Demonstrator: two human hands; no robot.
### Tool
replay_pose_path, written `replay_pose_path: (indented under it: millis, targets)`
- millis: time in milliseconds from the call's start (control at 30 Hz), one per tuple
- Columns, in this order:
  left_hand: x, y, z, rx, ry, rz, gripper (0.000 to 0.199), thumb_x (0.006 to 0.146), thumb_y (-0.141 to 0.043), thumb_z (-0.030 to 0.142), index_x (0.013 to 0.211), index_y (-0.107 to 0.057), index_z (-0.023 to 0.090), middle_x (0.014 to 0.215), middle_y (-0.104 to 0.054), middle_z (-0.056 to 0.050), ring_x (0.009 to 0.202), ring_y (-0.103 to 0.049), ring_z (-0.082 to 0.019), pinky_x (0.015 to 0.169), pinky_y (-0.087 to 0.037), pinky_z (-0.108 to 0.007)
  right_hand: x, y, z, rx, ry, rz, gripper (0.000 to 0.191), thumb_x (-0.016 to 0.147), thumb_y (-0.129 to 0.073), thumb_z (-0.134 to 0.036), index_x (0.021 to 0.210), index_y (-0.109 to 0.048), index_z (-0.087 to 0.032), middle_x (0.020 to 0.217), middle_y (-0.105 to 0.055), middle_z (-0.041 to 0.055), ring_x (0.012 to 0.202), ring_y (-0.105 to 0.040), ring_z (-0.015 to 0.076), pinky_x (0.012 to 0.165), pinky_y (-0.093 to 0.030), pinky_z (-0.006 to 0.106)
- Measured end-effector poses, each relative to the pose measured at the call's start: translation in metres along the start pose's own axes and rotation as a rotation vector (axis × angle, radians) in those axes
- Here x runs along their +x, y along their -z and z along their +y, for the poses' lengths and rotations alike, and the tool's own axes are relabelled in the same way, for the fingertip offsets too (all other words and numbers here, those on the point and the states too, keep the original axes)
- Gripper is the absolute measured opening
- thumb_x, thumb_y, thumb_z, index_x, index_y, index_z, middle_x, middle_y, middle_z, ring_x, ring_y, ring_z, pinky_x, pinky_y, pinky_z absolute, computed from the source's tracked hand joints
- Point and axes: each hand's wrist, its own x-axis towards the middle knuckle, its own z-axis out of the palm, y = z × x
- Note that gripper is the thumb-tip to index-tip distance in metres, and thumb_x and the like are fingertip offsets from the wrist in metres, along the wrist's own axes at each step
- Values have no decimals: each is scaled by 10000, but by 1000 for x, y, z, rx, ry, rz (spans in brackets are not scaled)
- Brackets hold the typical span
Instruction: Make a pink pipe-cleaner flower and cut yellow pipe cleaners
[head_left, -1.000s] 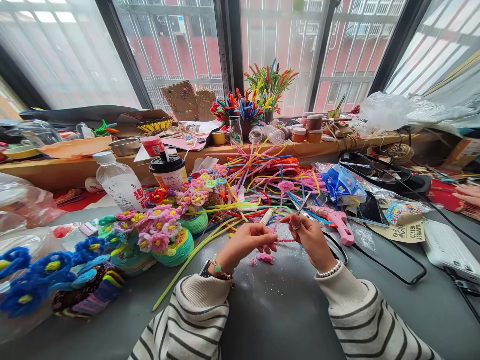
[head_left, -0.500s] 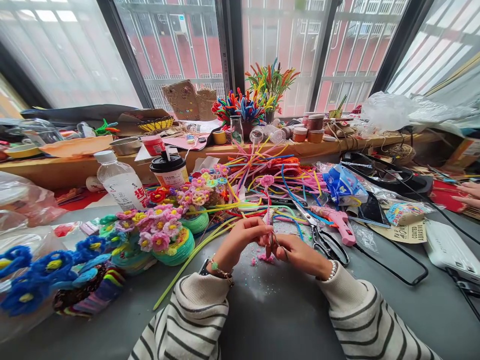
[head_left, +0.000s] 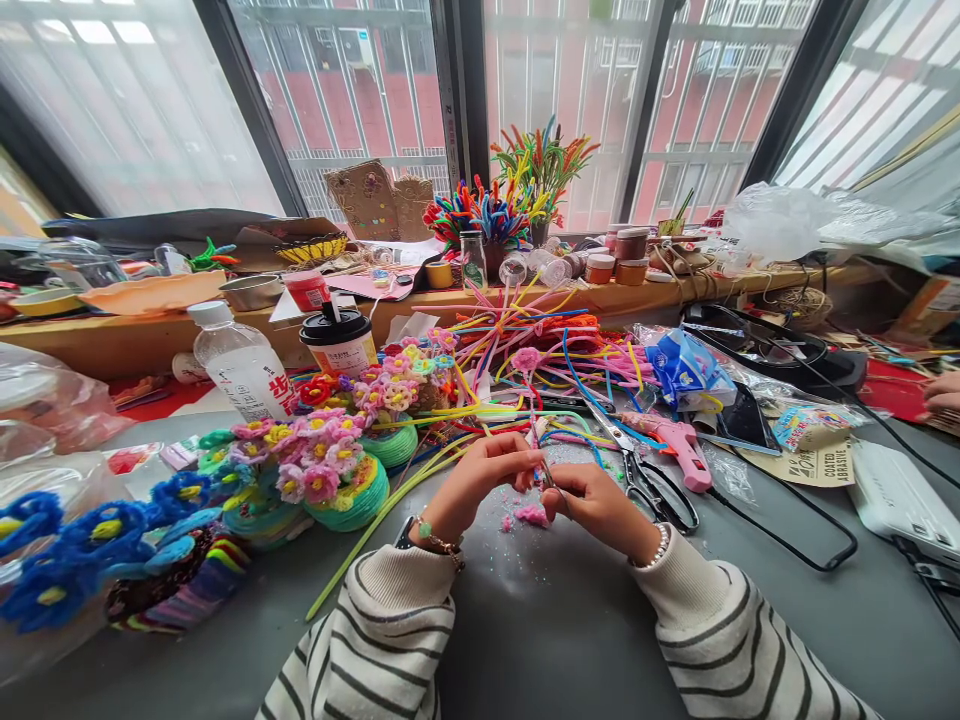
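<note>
My left hand [head_left: 489, 482] is closed, thumb and fingers pinching the lower stem of a pink pipe-cleaner flower [head_left: 527, 360]. The bloom stands upright above the fingertips. Close beside it, my right hand [head_left: 600, 508] is closed on a thin, dark, metallic-looking thing [head_left: 556, 486] at the stem's lower end. Fingers cover most of that thing, so its kind is unclear. Below the hands, tufts of pink fluff [head_left: 531, 516] lie on the grey tabletop [head_left: 525, 640] among fine glittery specks.
Large scissors [head_left: 652, 485] and a pink glue gun [head_left: 679, 445] lie to the right. Loose pipe cleaners [head_left: 517, 335] are heaped behind the hands. Finished pink flowers [head_left: 322, 455], a bottle [head_left: 240, 365] and a lidded cup [head_left: 339, 342] stand left. Another person's hand [head_left: 943, 392] shows at the right edge.
The pink flower has shifted slightly left and tilted. My right hand has moved a little left and up, uncovering more pink fluff. The other person's hand has moved slightly.
</note>
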Motion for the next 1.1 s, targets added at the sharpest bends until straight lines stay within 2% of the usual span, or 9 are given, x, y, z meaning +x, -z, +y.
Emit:
replay_pose_path:
  millis: [267,400,600,933,1100]
  targets:
    - [1,1,0,-28,4,37,218,677,-565,302,575,-452,146,490,-415,61,458,-353,-41,474,-266,-181,0,-3,1,-43,-52,98,503,743,-398,-530,415,-470,-156,455,-467,-7,482,-427,99,502,-309,224]
    - [0,0,1,-28,-2,40,202,679,-564,295,588,-462,146,489,-416,61,463,-356,-43,479,-266,-182,1,-3,2,15,-79,42,542,715,-341,-609,440,-458,-157,474,-463,0,493,-421,105,496,-309,227]
    - [-1,1,0,-8,-22,-13,197,691,-552,284,590,-462,142,502,-423,55,481,-364,-48,498,-275,-187,-1,0,-2,101,-4,-93,633,672,-192,-698,605,-498,-148,571,-452,-6,533,-392,103,494,-302,220]
    - [-1,1,-1,68,0,-52,187,685,-548,287,588,-476,143,431,-355,69,439,-306,-47,450,-222,-194,0,3,-3,69,28,-100,625,681,-211,-688,636,-514,-143,590,-458,0,551,-392,108,491,-297,221]
    - [0,1,-1,83,-2,-47,213,680,-550,302,574,-453,145,459,-355,68,444,-303,-44,445,-210,-197,1,0,0,73,-56,-44,595,674,-271,-684,537,-477,-143,496,-383,-26,482,-341,86,455,-258,214]
